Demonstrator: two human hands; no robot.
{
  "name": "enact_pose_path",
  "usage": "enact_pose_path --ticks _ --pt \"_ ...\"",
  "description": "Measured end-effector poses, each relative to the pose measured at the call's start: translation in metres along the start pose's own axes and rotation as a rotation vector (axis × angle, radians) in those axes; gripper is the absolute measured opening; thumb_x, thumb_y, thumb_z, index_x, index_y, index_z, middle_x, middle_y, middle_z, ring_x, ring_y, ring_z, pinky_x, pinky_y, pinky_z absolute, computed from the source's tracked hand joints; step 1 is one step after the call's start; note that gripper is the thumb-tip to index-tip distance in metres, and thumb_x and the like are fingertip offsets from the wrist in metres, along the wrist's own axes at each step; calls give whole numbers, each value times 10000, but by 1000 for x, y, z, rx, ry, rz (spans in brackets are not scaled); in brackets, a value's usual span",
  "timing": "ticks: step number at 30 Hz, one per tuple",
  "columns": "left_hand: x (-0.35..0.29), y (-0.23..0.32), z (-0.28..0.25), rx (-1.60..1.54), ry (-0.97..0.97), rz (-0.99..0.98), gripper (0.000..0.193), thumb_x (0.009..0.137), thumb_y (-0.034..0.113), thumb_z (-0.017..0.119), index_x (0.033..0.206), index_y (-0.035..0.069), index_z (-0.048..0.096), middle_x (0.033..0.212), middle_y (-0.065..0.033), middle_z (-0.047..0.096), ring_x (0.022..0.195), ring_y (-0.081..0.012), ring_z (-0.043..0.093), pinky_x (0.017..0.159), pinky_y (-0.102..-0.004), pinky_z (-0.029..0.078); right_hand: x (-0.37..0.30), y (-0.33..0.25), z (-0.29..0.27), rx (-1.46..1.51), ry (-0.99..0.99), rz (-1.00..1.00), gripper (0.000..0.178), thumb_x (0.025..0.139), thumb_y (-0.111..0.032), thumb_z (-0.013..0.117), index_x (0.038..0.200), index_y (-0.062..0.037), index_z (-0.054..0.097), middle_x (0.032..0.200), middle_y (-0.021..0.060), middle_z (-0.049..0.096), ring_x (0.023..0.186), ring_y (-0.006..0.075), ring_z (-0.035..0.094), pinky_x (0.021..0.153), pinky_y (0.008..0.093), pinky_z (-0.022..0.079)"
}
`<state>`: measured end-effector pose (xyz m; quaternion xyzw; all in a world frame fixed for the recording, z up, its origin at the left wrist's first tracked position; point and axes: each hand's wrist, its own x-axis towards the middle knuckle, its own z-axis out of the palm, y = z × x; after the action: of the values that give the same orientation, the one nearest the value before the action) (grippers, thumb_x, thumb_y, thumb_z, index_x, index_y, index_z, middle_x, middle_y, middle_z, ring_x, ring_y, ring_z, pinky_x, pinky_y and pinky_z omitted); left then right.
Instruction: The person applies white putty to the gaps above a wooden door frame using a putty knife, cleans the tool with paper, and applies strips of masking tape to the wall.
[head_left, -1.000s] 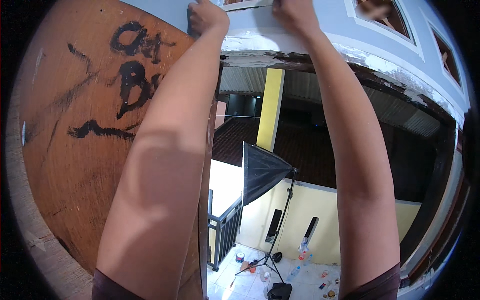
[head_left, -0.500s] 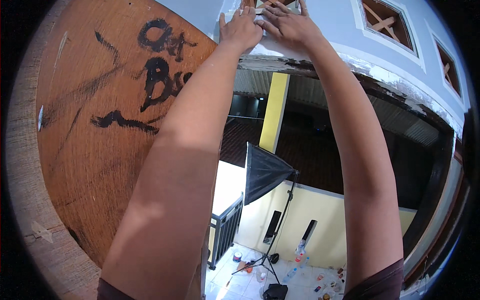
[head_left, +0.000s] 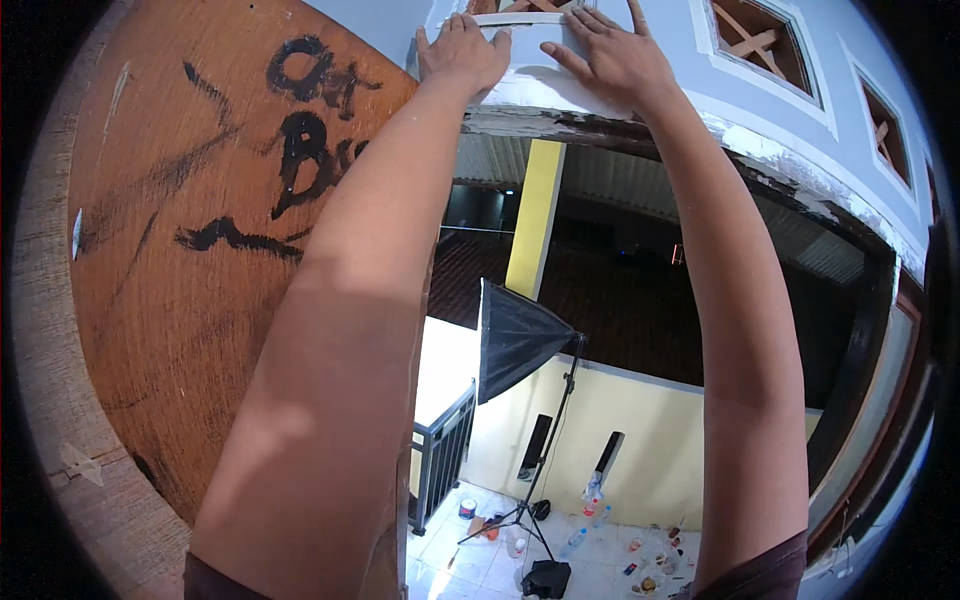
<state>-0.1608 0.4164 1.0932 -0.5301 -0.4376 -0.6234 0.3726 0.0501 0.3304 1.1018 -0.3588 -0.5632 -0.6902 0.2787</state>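
Note:
Both arms reach up to the wall above the opening. My left hand point(head_left: 463, 57) lies flat against it, fingers stretched upward and thumb apart. To its right my right hand point(head_left: 622, 62) also presses flat, with spread fingers and the thumb pointing left. Between the hands, a narrow off-white strip point(head_left: 520, 19) runs along the lower edge of a small wooden vent opening point(head_left: 515, 5). Fingertips of both hands rest at its ends; whether it is tape or trim I cannot tell. Below lies a white, peeling ledge point(head_left: 530, 92).
A brown wooden door panel point(head_left: 190, 300) with black brush marks stands close on the left. Through the opening, a black softbox lamp point(head_left: 520, 340) stands on a tripod beside a dark railing point(head_left: 445, 455). Bottles point(head_left: 575, 542) and small items lie on the tiled floor. More vents point(head_left: 762, 45) are at right.
My hands have moved apart: the left slightly leftward, the right to the right. More of the pale strip and wall now shows between them. The view has shifted slightly.

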Motion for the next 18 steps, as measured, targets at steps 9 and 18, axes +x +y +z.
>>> enact_pose_path --ticks 9,18 --pt "11 -2 -6 -9 -138 -50 818 991 554 315 1627 47 224 1687 -145 255 1560 -279 251 1250 -631 25 -6 -6 -27 -15 -83 43 891 1022 -697 239 1516 18 435 1593 163 435 1522 292 329 1243 650 -31" --pt "11 6 -15 -24 -175 8 775 1012 519 316 1634 70 209 1714 -103 184 1577 -266 195 1234 -677 29 -13 -1 -39 12 15 -5 815 1037 -638 293 1527 -1 431 1606 172 406 1515 304 332 1253 592 53"
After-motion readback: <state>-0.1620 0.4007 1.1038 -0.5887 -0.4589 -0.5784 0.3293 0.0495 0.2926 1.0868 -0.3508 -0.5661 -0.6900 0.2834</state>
